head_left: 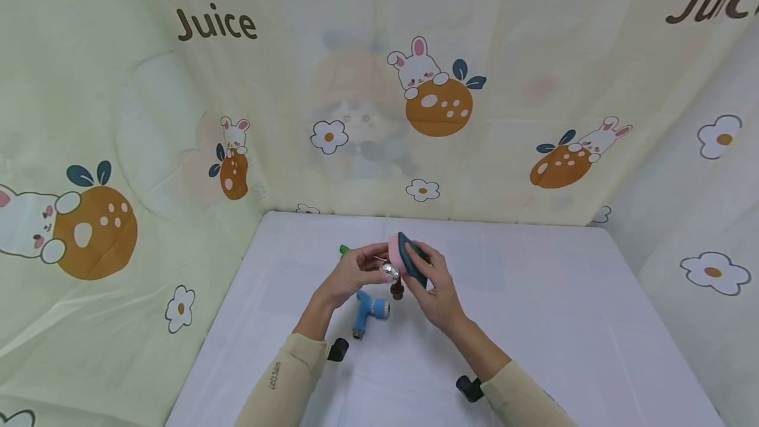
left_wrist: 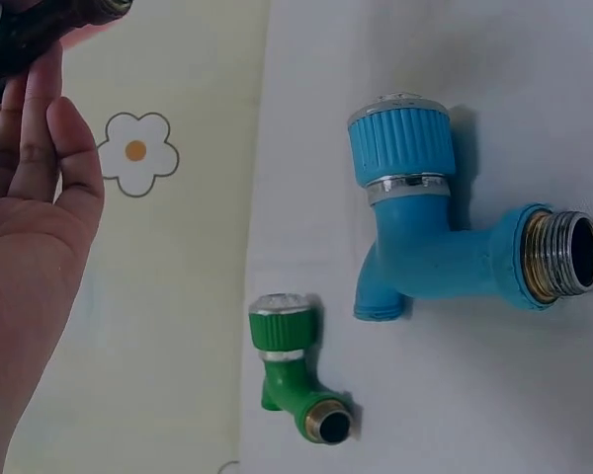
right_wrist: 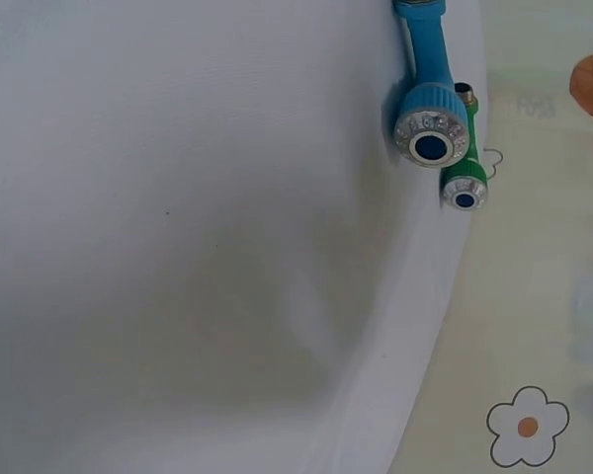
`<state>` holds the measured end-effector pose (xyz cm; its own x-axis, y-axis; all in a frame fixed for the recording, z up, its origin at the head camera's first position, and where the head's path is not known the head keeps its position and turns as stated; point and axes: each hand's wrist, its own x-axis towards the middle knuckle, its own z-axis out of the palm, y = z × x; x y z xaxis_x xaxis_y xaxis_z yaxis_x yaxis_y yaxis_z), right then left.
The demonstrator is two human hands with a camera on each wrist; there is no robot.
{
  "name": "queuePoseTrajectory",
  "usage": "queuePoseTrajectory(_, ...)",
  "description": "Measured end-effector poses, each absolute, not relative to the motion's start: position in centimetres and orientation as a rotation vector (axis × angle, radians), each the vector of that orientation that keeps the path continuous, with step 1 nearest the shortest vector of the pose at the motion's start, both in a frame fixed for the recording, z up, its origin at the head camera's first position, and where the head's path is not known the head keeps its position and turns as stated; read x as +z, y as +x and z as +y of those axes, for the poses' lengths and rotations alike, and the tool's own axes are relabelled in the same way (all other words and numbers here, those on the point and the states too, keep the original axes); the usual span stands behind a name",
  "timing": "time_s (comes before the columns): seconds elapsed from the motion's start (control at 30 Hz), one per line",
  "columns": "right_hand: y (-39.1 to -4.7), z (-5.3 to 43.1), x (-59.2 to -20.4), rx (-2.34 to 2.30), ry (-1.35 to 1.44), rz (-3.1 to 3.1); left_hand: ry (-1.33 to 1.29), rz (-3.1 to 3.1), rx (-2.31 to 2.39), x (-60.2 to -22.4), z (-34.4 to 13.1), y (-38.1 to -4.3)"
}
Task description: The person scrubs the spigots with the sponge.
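My left hand (head_left: 354, 275) holds a dark tap (head_left: 397, 291) above the table, its shiny silver knob (head_left: 389, 273) turned toward me. In the left wrist view the tap's dark body (left_wrist: 49, 39) shows at the top left corner, over the fingers. A sponge (head_left: 409, 257), pink on one face and dark green on the other, is gripped by my right hand (head_left: 437, 290). Its pink face lies against the tap, right by the knob. Fingers and sponge hide much of the tap's body.
On the white table (head_left: 534, 321) a blue tap (head_left: 370, 308) lies below my left hand. Farther back a green tap (head_left: 343, 250) is mostly hidden behind that hand; the left wrist view shows it whole. A printed curtain (head_left: 356, 84) hangs along the table's far edge.
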<state>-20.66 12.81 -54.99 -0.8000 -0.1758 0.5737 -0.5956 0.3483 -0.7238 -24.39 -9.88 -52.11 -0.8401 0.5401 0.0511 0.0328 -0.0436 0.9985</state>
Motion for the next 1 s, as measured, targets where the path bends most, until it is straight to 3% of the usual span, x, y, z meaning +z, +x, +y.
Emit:
queuePoseTrajectory(0.5,-21.4,13.0,-55.0,1.132,0.503,-2.278,0.652,2.091,1.764,-51.6,-9.1,-23.8)
queuePoseTrajectory(1.0,-21.8,13.7,-54.7,1.349,0.281,-2.346,0.663,2.114,1.774,-51.8,-9.0,-23.6)
